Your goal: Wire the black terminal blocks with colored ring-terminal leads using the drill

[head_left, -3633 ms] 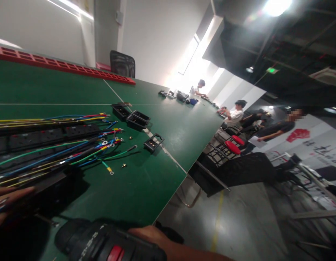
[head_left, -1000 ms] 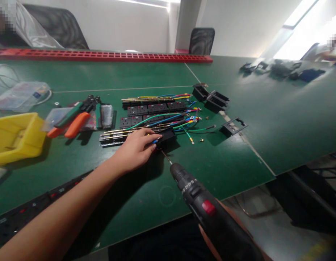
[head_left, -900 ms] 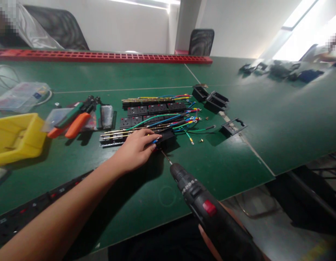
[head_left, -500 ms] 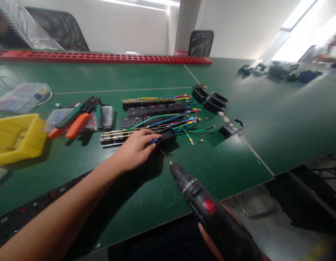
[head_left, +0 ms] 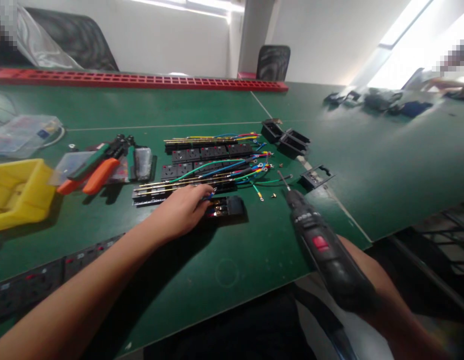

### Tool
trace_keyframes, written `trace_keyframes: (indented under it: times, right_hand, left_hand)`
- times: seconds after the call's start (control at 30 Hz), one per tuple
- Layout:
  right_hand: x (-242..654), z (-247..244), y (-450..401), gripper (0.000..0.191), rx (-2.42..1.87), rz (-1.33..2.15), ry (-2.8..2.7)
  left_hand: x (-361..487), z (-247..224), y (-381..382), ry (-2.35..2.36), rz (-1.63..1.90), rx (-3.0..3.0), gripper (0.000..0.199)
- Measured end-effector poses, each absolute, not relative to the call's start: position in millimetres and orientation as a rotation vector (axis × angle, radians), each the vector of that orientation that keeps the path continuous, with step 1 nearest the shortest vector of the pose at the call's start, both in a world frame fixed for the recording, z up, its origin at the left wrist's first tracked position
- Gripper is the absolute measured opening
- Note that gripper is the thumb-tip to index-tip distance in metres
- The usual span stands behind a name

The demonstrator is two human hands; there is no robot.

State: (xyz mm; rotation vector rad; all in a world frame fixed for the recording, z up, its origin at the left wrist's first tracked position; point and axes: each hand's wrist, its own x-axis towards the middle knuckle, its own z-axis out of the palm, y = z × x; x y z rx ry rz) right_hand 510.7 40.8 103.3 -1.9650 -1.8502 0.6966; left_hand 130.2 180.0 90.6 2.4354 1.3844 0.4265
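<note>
My left hand (head_left: 189,205) is closed around a black socket strip (head_left: 235,205), its underside with brass contacts facing up. A small blue wire end (head_left: 209,196) shows at its fingertips; the rest of the strip is hidden under the hand. My right hand (head_left: 361,260) grips a black cordless drill (head_left: 322,245) with a red label. The long thin bit (head_left: 283,180) points forward and left over the table, apart from the strip. Just behind my left hand lie several socket strips (head_left: 213,152) with brass bars and coloured wires ending in ring terminals.
Black end housings (head_left: 294,142) and an open black frame (head_left: 316,177) lie to the right, near a small brass screw (head_left: 274,195). Orange-green pliers (head_left: 100,167) and a yellow bin (head_left: 22,195) are left. More sockets (head_left: 37,280) lie by my left forearm. A person sits far right.
The drill has moved right and forward, its bit away from the strip. The strip has tipped from its side so its brass contacts face up, and sits nearer me.
</note>
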Motion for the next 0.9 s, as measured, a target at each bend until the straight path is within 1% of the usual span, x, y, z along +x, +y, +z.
trace_keyframes:
  times: [0.07, 0.13, 0.2, 0.3, 0.37, 0.43, 0.5, 0.57, 0.67, 0.73, 0.8, 0.9]
  right_hand:
    - [517, 114, 53, 0.053, -2.117, 0.516, -2.011]
    - [520, 119, 63, 0.047, -2.194, 0.332, -2.188]
    - [522, 119, 71, 0.039, -2.200, 0.207, -2.283]
    - [524, 114, 80, 0.036, -2.163, 0.111, -2.341]
    - [527, 110, 86, 0.036, -2.121, 0.069, -2.372]
    - [531, 106, 95, 0.034, -2.084, 0.028, -2.432]
    - [536, 103, 104, 0.030, -2.059, 0.003, -2.501]
    - [542, 101, 112, 0.034, -2.027, 0.037, -2.549]
    - [548, 105, 119, 0.052, -1.980, 0.239, -2.565]
    - [550, 111, 120, 0.059, -1.965, 0.366, -2.550]
    - [549, 117, 119, 0.061, -1.954, 0.394, -2.546]
    - [542, 125, 117, 0.062, -1.970, 0.287, -2.528]
  left_hand:
    - [127, 95, 179, 1.356, 0.529, 2.482, 0.035]
    - [122, 103, 176, 1.370, 0.584, 2.544, 0.029]
    - [117, 112, 171, 1.348, 0.461, 2.608, 0.020]
    - [112, 120, 161, 1.254, 0.108, 2.664, 0.018]
    - [112, 118, 155, 1.282, -0.028, 2.721, 0.024]
    - [115, 112, 152, 1.348, -0.075, 2.802, 0.030]
    - [120, 105, 152, 1.382, -0.084, 2.861, 0.029]
    - [126, 100, 154, 1.387, -0.068, 2.896, 0.028]
    - [130, 97, 157, 1.374, -0.017, 2.927, 0.027]
    - [128, 95, 158, 1.353, 0.007, 2.920, 0.026]
    - [125, 93, 160, 1.310, 0.028, 2.898, 0.028]
    - [122, 92, 164, 1.261, 0.051, 2.868, 0.029]
